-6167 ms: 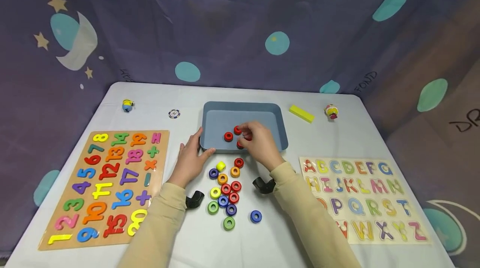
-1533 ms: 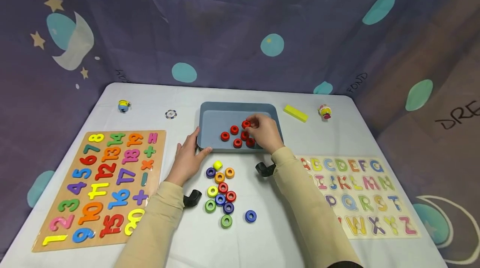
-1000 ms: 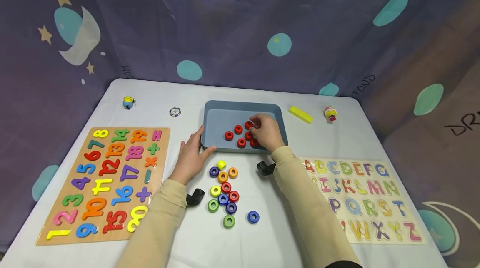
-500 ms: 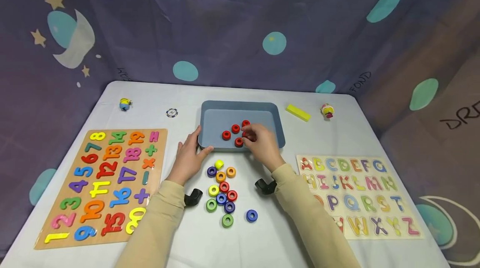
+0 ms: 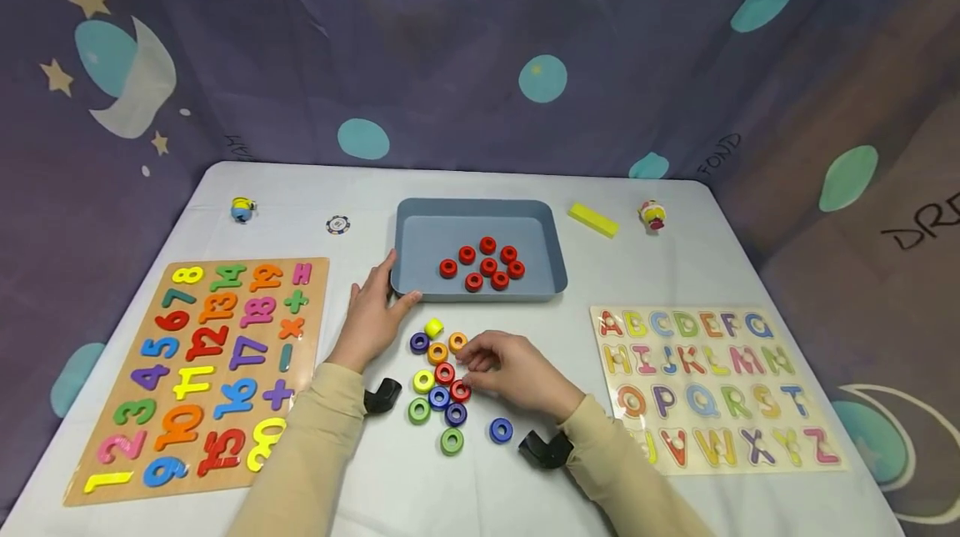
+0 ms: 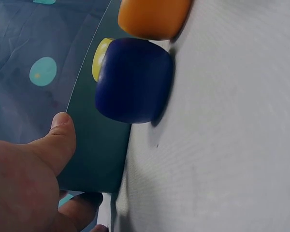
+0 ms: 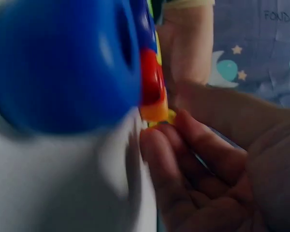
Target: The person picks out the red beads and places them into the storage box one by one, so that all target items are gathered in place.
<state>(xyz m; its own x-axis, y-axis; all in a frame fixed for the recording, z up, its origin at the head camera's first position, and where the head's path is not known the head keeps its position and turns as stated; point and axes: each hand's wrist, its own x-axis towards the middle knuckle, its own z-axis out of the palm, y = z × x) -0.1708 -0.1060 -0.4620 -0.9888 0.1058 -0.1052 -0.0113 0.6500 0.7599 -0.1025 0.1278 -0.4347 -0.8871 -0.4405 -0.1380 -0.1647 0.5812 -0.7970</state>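
Observation:
Several red rings lie in the blue-grey tray. My left hand rests at the tray's near left corner, thumb stretched along the front wall and fingers along the left side. In the left wrist view the thumb touches the tray's wall. My right hand is over the table at the right of the loose rings, thumb and fingers bent and apart. Its fingertips are beside a red ring and an orange ring; contact cannot be told. Another red ring lies close by.
Yellow, green and blue rings lie loose before the tray. A number board is at left, a letter board at right. A yellow block, poker chip and two small figures stand at the back.
My right hand has left the tray and come back to the loose rings. More red rings are in the tray and fewer on the table than at first. The left hand has stayed.

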